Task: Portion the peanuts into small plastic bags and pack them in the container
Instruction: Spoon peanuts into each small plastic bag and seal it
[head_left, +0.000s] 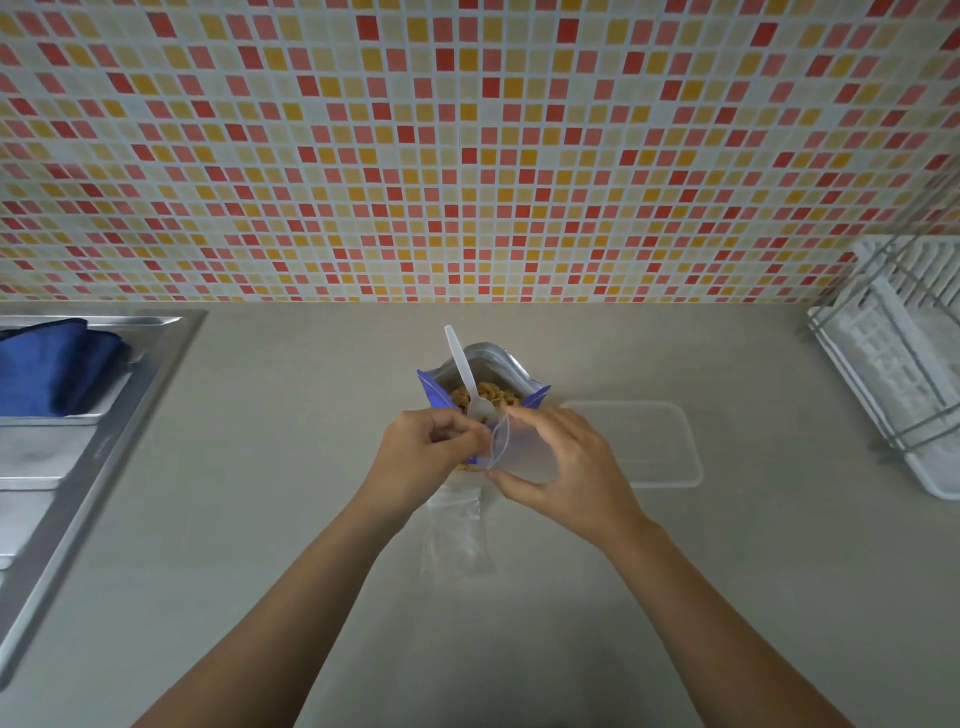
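The peanuts (488, 395) sit in an open foil pouch (483, 364) with blue sides, standing at the middle of the counter (260, 519). A white plastic spoon (465, 371) stands in the pouch, its bowl down among the peanuts and its handle leaning up toward the far left.

Just near of the pouch, both hands hold a small clear bag (519, 447) above the counter. The left hand (423, 449) has its fingers closed, pinching the bag's left edge at the mouth. The right hand (566, 467) clamps the bag from the right, thumb below and fingers curled over the top. The mouth looks slightly parted, facing the pouch; I cannot tell whether anything is inside.

More clear bags (457, 535) lie flat on the counter, just near of the hands and partly under them.

The clear container (660, 447) rests on the counter to the right of the hands, beside the pouch.

At the far right stands a white dish rack (893, 364). At the left is a steel sink (78, 441) with a blue cloth (52, 369) on it. A tiled wall (467, 145) of red, orange and cream squares rises behind the counter.
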